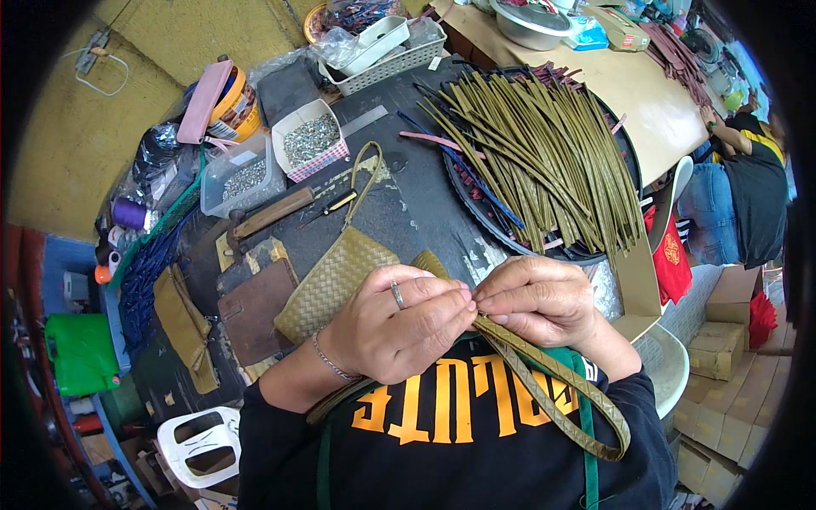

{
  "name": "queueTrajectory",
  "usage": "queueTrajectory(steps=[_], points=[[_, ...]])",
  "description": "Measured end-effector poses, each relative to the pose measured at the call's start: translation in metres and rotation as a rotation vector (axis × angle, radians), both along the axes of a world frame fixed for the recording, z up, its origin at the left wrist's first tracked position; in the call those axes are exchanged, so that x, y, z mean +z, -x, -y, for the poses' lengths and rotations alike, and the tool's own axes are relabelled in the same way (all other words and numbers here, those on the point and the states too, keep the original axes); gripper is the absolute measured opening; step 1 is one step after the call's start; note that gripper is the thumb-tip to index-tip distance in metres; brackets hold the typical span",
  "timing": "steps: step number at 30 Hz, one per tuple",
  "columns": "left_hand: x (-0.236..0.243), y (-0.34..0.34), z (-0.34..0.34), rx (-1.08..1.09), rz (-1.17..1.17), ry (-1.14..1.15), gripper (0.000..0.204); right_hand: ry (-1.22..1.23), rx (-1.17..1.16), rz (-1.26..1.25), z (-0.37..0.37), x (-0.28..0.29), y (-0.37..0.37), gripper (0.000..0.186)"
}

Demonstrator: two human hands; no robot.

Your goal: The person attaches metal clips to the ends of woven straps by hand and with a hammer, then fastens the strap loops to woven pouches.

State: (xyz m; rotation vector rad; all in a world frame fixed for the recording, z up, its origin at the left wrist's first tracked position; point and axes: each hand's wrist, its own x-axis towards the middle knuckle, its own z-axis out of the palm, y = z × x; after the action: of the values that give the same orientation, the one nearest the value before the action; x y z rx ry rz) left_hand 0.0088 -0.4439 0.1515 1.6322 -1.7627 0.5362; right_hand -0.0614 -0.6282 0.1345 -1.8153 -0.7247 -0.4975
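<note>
My left hand [399,327] and my right hand [540,306] meet in front of my chest, pinching a narrow olive strap [565,412] where it meets a small piece hidden by my fingers. The strap hangs in a long loop toward the lower right. An olive piece [429,265] sticks up behind my left fingers. Just beyond, an olive woven pouch [310,297] with a thin wrist loop lies on the dark worktable [416,208], beside a brown leather piece [259,310].
A round tray of olive strips [535,153] sits at back right. A hammer [272,212], awl [340,201] and two containers of metal bits [242,180] [306,140] are at back left. A co-worker [735,204] in dark clothing is at right, near cardboard boxes [722,399].
</note>
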Motion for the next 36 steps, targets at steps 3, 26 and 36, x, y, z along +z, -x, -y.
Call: queueTrajectory(steps=[3,26,36], points=[[-0.003,0.000,-0.001,0.032,-0.024,0.017,0.014,-0.024,0.018,-0.025,-0.001,0.001,0.000,0.018],[-0.006,-0.008,-0.005,0.356,-0.388,-0.208,0.009,0.070,-0.212,-0.256,-0.034,-0.018,-0.021,0.010],[-0.008,-0.002,-0.006,0.589,-0.303,-0.351,0.026,0.076,-0.238,-0.228,-0.045,-0.036,-0.033,0.015]])
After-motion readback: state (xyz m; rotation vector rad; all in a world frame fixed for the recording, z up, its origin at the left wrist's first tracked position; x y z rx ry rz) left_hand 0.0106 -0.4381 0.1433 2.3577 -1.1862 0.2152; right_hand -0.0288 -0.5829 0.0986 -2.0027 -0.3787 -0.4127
